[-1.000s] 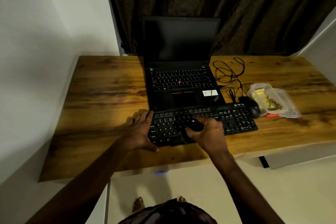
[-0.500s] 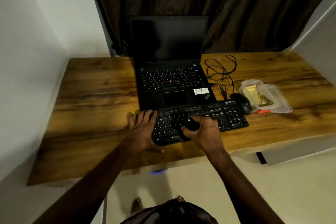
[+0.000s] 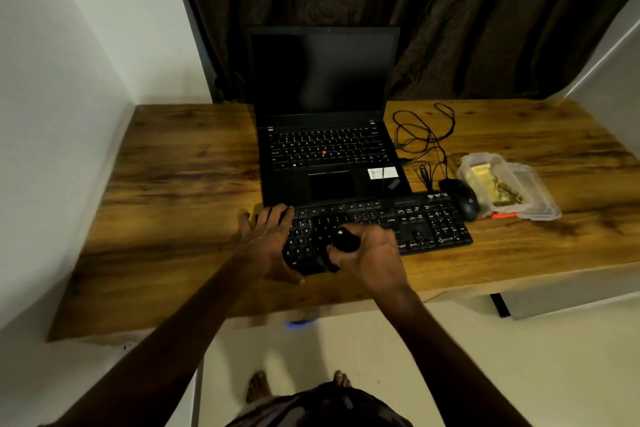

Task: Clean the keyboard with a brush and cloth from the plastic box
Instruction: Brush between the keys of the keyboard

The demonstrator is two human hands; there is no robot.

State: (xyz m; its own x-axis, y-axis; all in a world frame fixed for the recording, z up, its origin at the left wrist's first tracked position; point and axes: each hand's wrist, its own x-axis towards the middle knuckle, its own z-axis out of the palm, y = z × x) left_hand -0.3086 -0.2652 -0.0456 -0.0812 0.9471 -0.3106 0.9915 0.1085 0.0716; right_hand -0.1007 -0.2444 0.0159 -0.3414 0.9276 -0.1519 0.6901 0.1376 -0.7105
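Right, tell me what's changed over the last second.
The right hand, gripping the brush, has slid a little left along the keyboard, toward the left hand. Nothing was picked up or let go. The left hand still rests on the keyboard's left end; laptop, mouse and plastic box sit as before.

White key legends E, R, D, F, Z, X, C and "Alt" on the near black keyboard [image 3: 415, 225], faint letter keys on the laptop [image 3: 329, 149], print on its white sticker [image 3: 381, 172] too small to read
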